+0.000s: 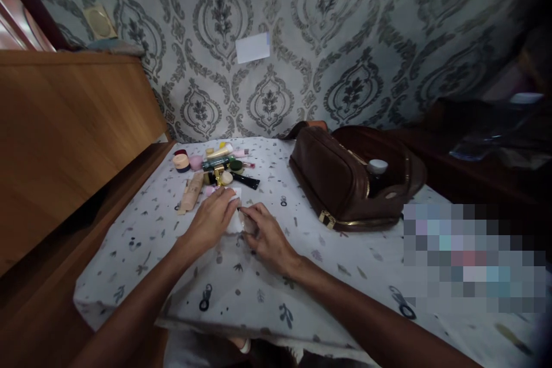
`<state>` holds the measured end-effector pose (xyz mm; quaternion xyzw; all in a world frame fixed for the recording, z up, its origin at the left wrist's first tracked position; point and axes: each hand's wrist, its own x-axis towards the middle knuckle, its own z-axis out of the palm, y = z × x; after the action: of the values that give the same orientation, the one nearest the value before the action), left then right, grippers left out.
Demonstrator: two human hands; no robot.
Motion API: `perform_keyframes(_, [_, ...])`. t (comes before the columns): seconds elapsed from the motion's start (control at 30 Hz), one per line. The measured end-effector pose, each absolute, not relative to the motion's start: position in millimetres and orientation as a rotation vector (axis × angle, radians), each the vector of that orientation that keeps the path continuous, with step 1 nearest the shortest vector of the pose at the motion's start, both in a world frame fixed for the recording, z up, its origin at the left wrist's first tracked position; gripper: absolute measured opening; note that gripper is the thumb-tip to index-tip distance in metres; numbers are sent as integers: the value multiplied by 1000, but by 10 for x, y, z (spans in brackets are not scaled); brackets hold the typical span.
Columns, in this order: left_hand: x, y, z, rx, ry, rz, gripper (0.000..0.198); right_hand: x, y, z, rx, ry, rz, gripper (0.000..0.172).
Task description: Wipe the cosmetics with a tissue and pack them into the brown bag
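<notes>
My left hand (214,215) and my right hand (269,238) meet over the cloth at the middle. Between them is a small white, partly see-through packet (234,225), mostly covered by my fingers. The left fingers press on it from the left, while the right thumb and fingers pinch its right side near a small dark spot. Just beyond the left hand lie a beige squeeze tube (192,191), a black tube (246,180), a teal bottle (214,163) and a small jar with a peach lid (181,161), among several other cosmetics.
A brown zip bag (330,169) lies unzipped to the right, a white-capped container (378,167) in its opening. The patterned cloth (259,299) covers the surface. A wooden panel (73,138) borders the left, a patterned wall (276,6) the back. A blurred patch (470,259) hides something at right.
</notes>
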<state>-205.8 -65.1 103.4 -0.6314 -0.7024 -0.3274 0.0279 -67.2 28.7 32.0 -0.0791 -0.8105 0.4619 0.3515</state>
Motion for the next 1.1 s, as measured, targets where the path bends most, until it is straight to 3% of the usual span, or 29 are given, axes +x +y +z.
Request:
perform_keyframes(0.1, [-2149,-582,1009,-1904,-2277,-1230,28,-670,272,314,-172,-2113,1191,57])
perform_keyframes(0.27, [-2238,-475,942,-1368,-2556,-2348,36,-685,288,355,-228,-2039,1348,50])
perform_keyframes(0.33, [-2195,-450,870,-1152,-2473,-2583,40,-693,293,371,-251,-1947,1502,46])
perform_keyframes(0.53, [-1945,-440,651,-1158,-2371,-2453,31,-704,317,412,-378,-1812,1699,27])
perform_keyframes(0.67, [-1854,-443,549,-1411,-2374,-2277,34,-722,359,434,-369,-1598,1825,26])
perform_keyframes(0.97, [-1868,-485,522,-1368,-2469,-3173,55,-700,363,588,-241,-1332,2062,34])
perform_keyframes(1.1, [-1892,-475,563,-1293,-2353,-3250,53,-687,394,602,-257,-1357,2051,35])
